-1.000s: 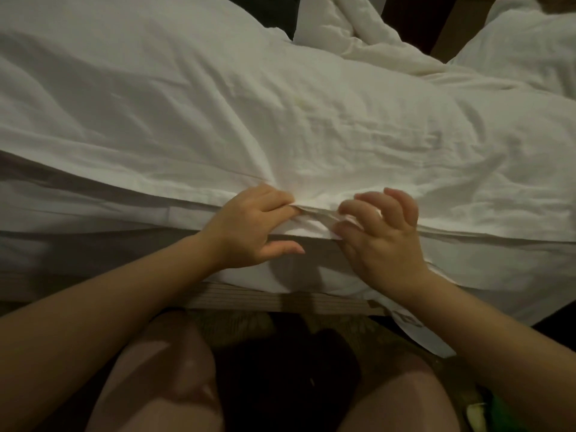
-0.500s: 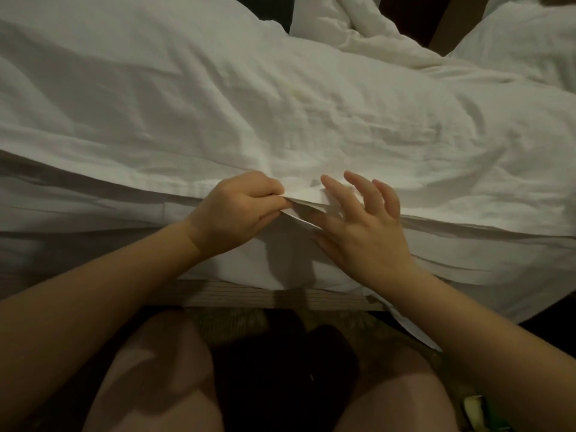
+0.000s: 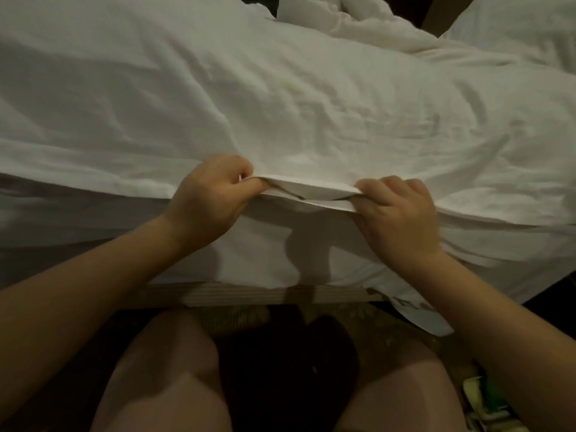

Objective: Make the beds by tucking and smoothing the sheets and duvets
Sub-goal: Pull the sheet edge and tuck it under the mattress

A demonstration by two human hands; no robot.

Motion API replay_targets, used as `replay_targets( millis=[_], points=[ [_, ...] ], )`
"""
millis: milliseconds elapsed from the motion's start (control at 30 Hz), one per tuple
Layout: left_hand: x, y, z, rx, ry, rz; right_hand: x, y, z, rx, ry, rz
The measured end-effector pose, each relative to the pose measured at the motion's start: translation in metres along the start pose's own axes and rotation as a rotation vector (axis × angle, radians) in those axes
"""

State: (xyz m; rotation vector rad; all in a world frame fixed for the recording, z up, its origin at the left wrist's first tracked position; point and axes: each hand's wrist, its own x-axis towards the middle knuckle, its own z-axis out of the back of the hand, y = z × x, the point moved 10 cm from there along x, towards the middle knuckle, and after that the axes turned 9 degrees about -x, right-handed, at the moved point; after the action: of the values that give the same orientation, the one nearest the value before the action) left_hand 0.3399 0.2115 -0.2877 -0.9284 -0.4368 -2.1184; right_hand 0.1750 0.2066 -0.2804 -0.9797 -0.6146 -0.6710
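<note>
The crumpled white cotton duvet lies across the bed, with its folded near hem lifted just above the hanging white sheet on the mattress side. The left hand pinches the hem in a closed fist. The right hand grips it further along, fingers curled over the edge. The step likely goes best if both hands draw apart evenly, so the hem is taut and level before it is laid flat.

The left forearm and right forearm are showing bare, uncovered all the way from the lower corners of the frame to the left hand and right hand. Along the bottom edge, both thighs are wearing what looks like smooth, pale pink cloth, catching a dull sheen.
</note>
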Motion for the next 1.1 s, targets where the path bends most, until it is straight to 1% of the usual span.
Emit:
replay_targets(
  millis=[100,233,333,467,533,600,667,733,900,1100],
  points=[
    [-0.007,-0.012,0.002,0.026,-0.04,-0.085,-0.01,-0.005,0.011,0.058,-0.051,-0.004],
    [-0.021,-0.011,-0.003,-0.045,-0.021,-0.086,-0.021,0.012,-0.003,0.065,0.019,0.013],
    [-0.02,-0.003,-0.003,-0.105,0.018,-0.071,-0.002,0.039,-0.009,0.07,0.06,0.006],
    [-0.016,-0.001,-0.005,-0.141,0.079,-0.06,0.049,0.093,-0.016,0.156,0.04,0.059],
    [-0.02,0.004,0.0,-0.098,0.045,-0.034,0.071,0.104,-0.02,0.185,0.014,0.085],
    [-0.028,0.009,0.011,0.005,-0.017,-0.01,0.078,0.103,-0.021,0.226,-0.001,0.12],
    [-0.037,0.013,0.019,0.1,-0.055,0.005,0.077,0.099,-0.016,0.272,0.011,0.158],
    [-0.042,0.017,0.024,0.136,-0.075,0.015,0.075,0.098,-0.011,0.291,0.03,0.181],
    [-0.057,0.034,0.037,0.146,-0.128,0.12,0.077,0.1,-0.017,0.245,0.059,0.17],
    [-0.052,0.032,0.049,0.023,-0.139,0.073,0.105,0.145,-0.016,0.201,0.048,0.205]
  ],
)
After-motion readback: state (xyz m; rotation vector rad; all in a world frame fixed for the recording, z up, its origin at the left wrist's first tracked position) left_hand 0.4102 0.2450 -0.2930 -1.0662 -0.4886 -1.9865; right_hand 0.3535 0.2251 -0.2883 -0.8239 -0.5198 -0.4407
